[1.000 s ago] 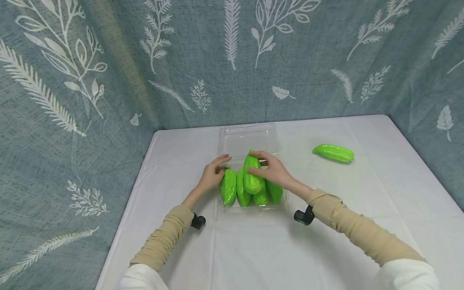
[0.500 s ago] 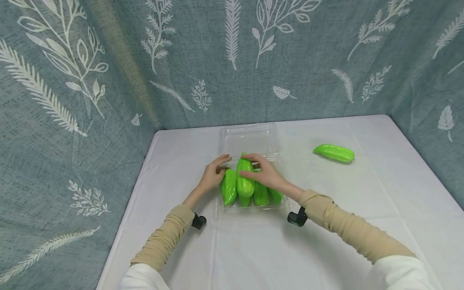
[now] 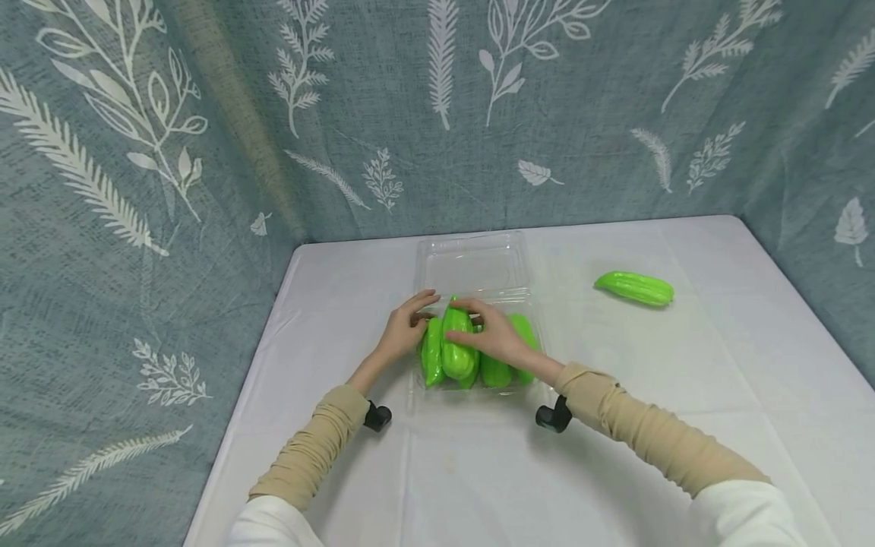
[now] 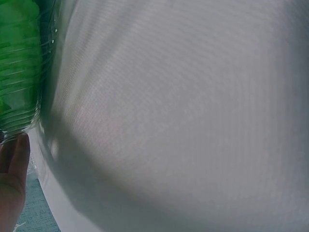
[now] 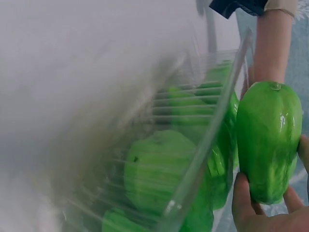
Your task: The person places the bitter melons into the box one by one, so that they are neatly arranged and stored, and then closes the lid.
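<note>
My right hand (image 3: 502, 334) holds a glossy, ridged green gourd (image 5: 270, 140) between fingers and thumb. In the head view this gourd (image 3: 457, 353) has its pointed end away from me and overlaps the gourds lying in a clear plastic clamshell box (image 3: 540, 327). Immediately to its left lies another green gourd (image 3: 432, 357); on the right, a further one (image 3: 522, 334) leans at the box wall. My left hand (image 3: 399, 330) grips the box at its left side, near the hinge, fingertips bent at the rim. In the left wrist view, its fingers (image 4: 20, 154) meet the ribbed wall's corner.
The box's clear lid (image 3: 472, 262) lies folded back on the far side. One loose green gourd (image 3: 636, 289) rests on the white-covered table (image 3: 683, 395) at the back right. A patterned blue-green curtain (image 3: 410, 91) stands behind and at both sides.
My right hand has carried the held gourd left and towards me, down beside the leftmost gourd. The right-hand gourds show more. My left hand has stayed in place.
</note>
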`<state>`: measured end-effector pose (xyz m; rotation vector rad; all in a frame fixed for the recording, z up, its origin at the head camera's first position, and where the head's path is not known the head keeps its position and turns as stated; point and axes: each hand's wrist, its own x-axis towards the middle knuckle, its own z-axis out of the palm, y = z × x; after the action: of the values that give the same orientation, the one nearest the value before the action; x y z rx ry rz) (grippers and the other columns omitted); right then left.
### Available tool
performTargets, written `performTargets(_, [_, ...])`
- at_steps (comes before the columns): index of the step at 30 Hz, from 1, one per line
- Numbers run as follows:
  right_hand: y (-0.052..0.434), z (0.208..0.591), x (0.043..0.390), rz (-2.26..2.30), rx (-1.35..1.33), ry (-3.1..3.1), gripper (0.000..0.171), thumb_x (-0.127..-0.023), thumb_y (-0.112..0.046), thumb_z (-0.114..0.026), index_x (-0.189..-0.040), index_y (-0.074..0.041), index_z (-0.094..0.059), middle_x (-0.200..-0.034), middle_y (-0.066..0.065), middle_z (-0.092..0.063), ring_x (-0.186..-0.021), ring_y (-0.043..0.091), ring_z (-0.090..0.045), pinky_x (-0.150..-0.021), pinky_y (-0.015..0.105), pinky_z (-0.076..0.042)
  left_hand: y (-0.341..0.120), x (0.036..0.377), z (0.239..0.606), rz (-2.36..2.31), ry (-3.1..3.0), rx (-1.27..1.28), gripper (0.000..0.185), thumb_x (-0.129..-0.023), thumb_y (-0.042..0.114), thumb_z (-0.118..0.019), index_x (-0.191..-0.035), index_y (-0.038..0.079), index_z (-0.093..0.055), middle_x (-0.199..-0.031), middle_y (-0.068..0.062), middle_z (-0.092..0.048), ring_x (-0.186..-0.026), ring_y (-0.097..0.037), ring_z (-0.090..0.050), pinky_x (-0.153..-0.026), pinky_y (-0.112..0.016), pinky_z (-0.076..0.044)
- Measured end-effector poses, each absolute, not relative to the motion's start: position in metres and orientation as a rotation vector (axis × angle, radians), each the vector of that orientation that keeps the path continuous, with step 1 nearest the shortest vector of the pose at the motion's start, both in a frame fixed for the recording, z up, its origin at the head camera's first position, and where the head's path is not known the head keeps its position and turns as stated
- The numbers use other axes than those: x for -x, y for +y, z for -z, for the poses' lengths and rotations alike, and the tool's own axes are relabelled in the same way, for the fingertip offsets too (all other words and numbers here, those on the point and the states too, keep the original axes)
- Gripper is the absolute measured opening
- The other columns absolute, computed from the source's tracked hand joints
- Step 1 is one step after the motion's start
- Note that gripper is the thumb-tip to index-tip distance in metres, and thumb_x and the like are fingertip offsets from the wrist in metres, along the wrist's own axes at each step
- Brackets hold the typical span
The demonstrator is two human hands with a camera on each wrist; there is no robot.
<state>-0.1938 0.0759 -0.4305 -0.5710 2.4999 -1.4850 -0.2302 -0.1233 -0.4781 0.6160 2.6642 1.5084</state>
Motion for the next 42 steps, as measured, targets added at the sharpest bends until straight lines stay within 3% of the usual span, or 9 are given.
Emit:
performTargets(9, [0.073, 0.438, 0.189, 1.489, 0.578, 2.543, 0.058, -0.078, -0.032, -0.067, -0.128, -0.010, -0.047, -0.132, 0.008, -0.046, -0.107, 0.030, -0.053, -0.085, 0.039, -0.050, -0.121, 0.229, 0.478, -1.537, 2.646, -0.610, 0.049, -0.082, -0.015, -0.041, -0.127, 0.002, -0.048, -0.140, -0.017, -0.034, -0.105, -0.033, -0.056, -0.090, -0.032, -0.049])
performTargets(16, [0.071, 0.443, 0.188, 1.500, 0.671, 2.574, 0.057, -0.079, -0.030, -0.067, -0.128, -0.008, -0.048, -0.129, 0.011, -0.048, -0.111, 0.028, -0.050, -0.089, 0.038, -0.048, -0.120, 0.229, 0.479, -1.513, 2.672, -0.591, 0.048, -0.083, -0.013, -0.042, -0.127, 0.004, -0.049, -0.141, -0.014, -0.035, -0.106, -0.029, -0.057, -0.090, -0.030, -0.049])
performTargets(27, [0.069, 0.442, 0.185, 1.503, 0.693, 2.608, 0.055, -0.078, -0.026, -0.068, -0.127, -0.007, -0.049, -0.126, 0.014, -0.049, -0.102, 0.030, -0.056, -0.079, 0.032, -0.054, -0.120, 0.230, 0.482, -1.517, 2.676, -0.599, 0.048, -0.083, -0.013, -0.042, -0.127, 0.004, -0.049, -0.140, -0.013, -0.035, -0.105, -0.029, -0.057, -0.089, -0.029, -0.049])
performTargets(37, [0.071, 0.445, 0.185, 1.528, 0.676, 2.594, 0.055, -0.078, -0.024, -0.068, -0.126, -0.006, -0.050, -0.125, 0.014, -0.051, -0.101, 0.031, -0.057, -0.079, 0.031, -0.054, -0.120, 0.227, 0.482, -1.542, 2.673, -0.616, 0.048, -0.082, -0.015, -0.041, -0.127, 0.001, -0.049, -0.140, -0.017, -0.035, -0.105, -0.034, -0.056, -0.090, -0.037, -0.049])
performTargets(42, [0.073, 0.448, 0.184, 1.533, 0.654, 2.585, 0.055, -0.078, -0.026, -0.068, -0.127, -0.007, -0.049, -0.125, 0.015, -0.050, -0.102, 0.031, -0.057, -0.079, 0.030, -0.054, -0.122, 0.226, 0.486, -1.578, 2.657, -0.653, 0.049, -0.082, -0.014, -0.041, -0.127, 0.003, -0.049, -0.140, -0.016, -0.035, -0.105, -0.032, -0.057, -0.089, -0.034, -0.050])
